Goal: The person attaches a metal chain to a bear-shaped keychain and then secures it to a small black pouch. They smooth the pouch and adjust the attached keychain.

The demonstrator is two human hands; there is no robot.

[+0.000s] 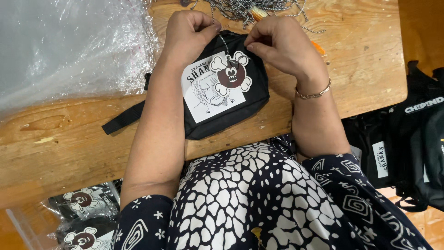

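Left hand (187, 32): curled shut at the top edge of the black pouch (222, 85), thumb and forefinger pinched on the thin ball chain (224, 44). Right hand (280, 44): likewise curled, fingertips pinched at the same chain end, at 2 o'clock from the pouch's printed panel; metal bracelet (314, 94) at the wrist. Both hands nearly touching over the pouch's upper rim.

Chain running down from the pinch to a skull-and-crossbones tag (231, 74) (dark brown face, cream bones), lying flat on the pouch front, overlapping the white sketch-portrait label (206, 95). Pouch flat on the wooden table (69, 139), near its front edge, black strap (124, 119) trailing toward 8 o'clock.

At 12 o'clock beyond the hands: heap of loose ball chains (249, 9). At 10 o'clock: clear plastic sheeting (69, 46), crumpled. At 3 o'clock, off the table: stack of further black bags (411, 143). At 7 o'clock, below the table edge: bagged tags (83, 203) of the same skull pattern, in clear wrappers (count not discernible).
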